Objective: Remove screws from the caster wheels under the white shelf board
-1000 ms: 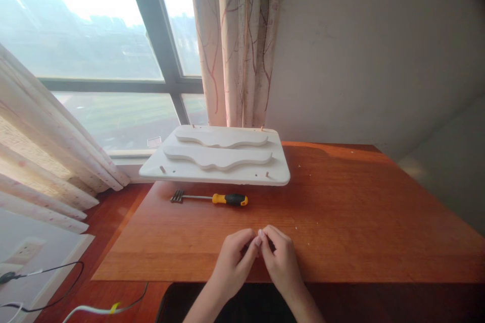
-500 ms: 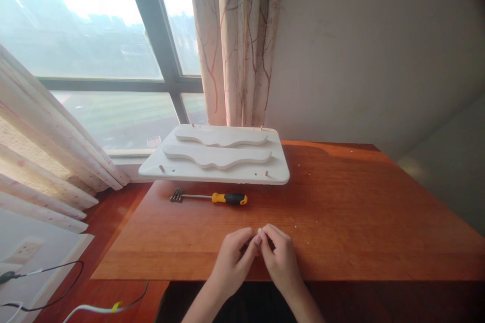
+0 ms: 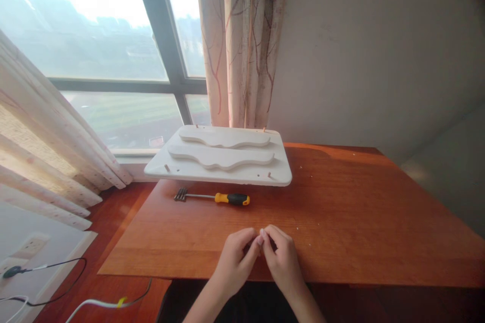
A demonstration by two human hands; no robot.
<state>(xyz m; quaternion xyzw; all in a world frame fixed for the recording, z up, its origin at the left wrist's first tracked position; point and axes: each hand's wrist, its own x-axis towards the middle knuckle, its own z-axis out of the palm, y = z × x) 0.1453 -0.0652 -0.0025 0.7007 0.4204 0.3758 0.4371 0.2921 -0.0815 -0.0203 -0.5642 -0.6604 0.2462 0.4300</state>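
Near the front edge of the table, head view, we see our left hand and right hand together, touching; we cannot tell whether they hold anything; screwdriver lies beyond them, tip by the screws, before the white board.

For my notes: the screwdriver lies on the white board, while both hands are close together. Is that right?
One slip: in the head view, the screwdriver lies on the brown table, in front of the white board. The left hand and right hand are close together.
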